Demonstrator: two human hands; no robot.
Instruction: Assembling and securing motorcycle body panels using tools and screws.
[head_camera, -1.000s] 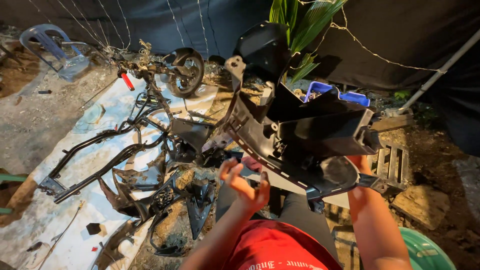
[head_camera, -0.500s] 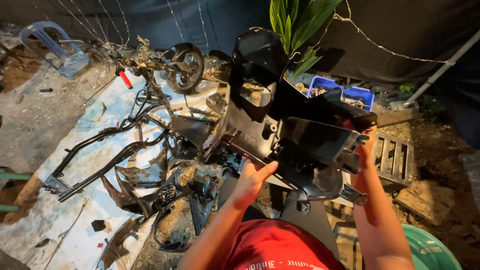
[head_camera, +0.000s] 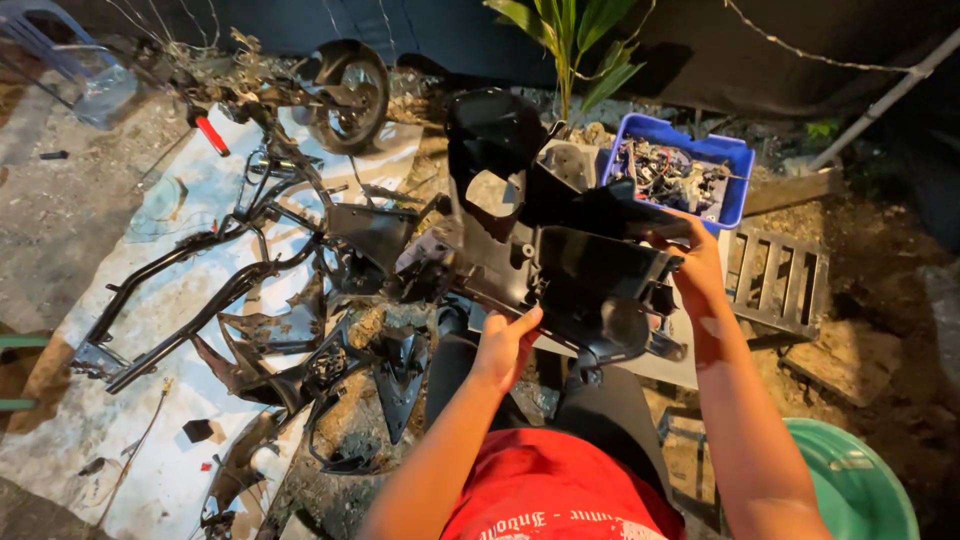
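I hold a large black plastic scooter body panel (head_camera: 570, 255) up in front of me with both hands. My left hand (head_camera: 505, 345) grips its lower near edge from below. My right hand (head_camera: 695, 270) clasps its right side, thumb over the rim. The panel has a tall hollow section at the top with a round opening and a boxy tray part lower down. Past it a stripped scooter frame (head_camera: 220, 270) lies on a white sheet (head_camera: 130, 400), with a wheel (head_camera: 348, 95) at its far end.
A blue crate (head_camera: 735, 175) of small parts and wires stands behind the panel on the right. A wooden pallet (head_camera: 780, 280) lies on the dirt. A green tub (head_camera: 855, 485) sits at the lower right. Loose black fairing pieces (head_camera: 330, 380) lie by my knees. A green plant (head_camera: 570, 45) grows behind.
The panel has swung lower and turned. My left hand, earlier free with fingers spread below it, now grips its lower edge. My right hand has shifted up its right side.
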